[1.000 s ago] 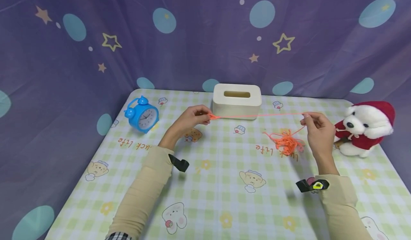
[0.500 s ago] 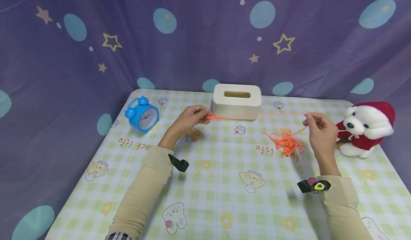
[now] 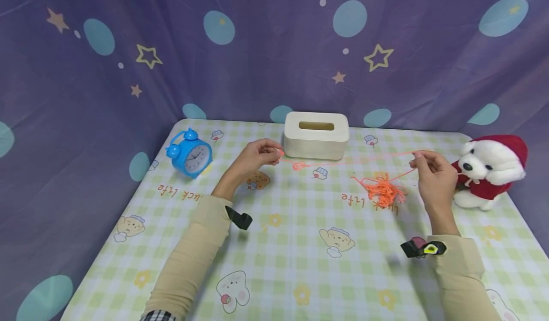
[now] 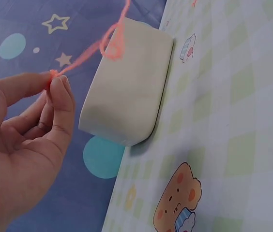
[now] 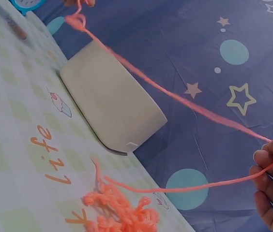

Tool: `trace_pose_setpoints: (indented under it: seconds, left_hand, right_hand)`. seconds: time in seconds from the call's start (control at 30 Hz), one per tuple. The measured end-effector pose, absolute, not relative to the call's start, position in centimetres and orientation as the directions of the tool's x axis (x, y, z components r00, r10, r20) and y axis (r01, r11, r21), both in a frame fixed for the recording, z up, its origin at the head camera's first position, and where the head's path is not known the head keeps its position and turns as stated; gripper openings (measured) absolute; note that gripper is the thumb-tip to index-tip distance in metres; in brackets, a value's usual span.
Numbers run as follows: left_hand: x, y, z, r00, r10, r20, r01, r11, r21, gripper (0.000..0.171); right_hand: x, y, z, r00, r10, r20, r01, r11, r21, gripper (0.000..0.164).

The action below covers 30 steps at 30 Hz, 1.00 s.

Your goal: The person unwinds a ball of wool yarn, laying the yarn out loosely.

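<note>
An orange strand of yarn [image 5: 141,76] runs above the table between the two hands, with a small loop or knot [image 3: 299,166] hanging in it near the left hand. My left hand [image 3: 258,155] pinches the yarn's end between thumb and forefinger; a bit of orange shows at the fingertips [image 4: 61,87]. On the right, my right hand [image 3: 437,178] pinches the strand between thumb and fingers. From there the yarn drops back to a loose tangled heap of orange yarn [image 3: 386,191] lying on the table.
A cream tissue box [image 3: 316,142] stands at the back middle, behind the strand. At the back left is a blue alarm clock [image 3: 193,155]. A white plush dog [image 3: 482,173] in red clothes sits right beside the right hand. Checked cloth [image 3: 274,273] covers the table.
My right hand has shifted to the right, drawing the strand along. A bunched loop has come away from the left fingertips and hangs in the strand. My left hand has hardly moved.
</note>
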<state>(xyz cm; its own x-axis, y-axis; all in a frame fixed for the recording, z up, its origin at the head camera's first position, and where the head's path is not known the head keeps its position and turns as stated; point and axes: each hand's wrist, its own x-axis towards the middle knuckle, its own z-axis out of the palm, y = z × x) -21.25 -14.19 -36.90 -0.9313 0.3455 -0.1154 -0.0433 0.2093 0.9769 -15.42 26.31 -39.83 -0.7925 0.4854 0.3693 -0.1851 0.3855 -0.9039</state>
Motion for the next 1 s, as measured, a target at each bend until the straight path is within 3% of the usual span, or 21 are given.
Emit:
trace_pose_setpoints:
  seconds: [0.37, 1.0]
  left_hand:
    - [-21.21, -14.32, -36.72, -0.934, 0.342, -0.108, -0.020, 0.251, 0.968, 0.026]
    - [-21.22, -14.11, -36.50, -0.934, 0.351, -0.067, -0.019, 0.138, 0.990, 0.016]
  right_hand:
    - [-15.37, 26.72, -39.66, -0.785, 0.490, 0.379, -0.208, 0.369, -0.906, 0.018]
    - [-15.24, 26.34, -39.35, -0.789, 0.477, 0.387, -0.196, 0.403, -0.894, 0.021]
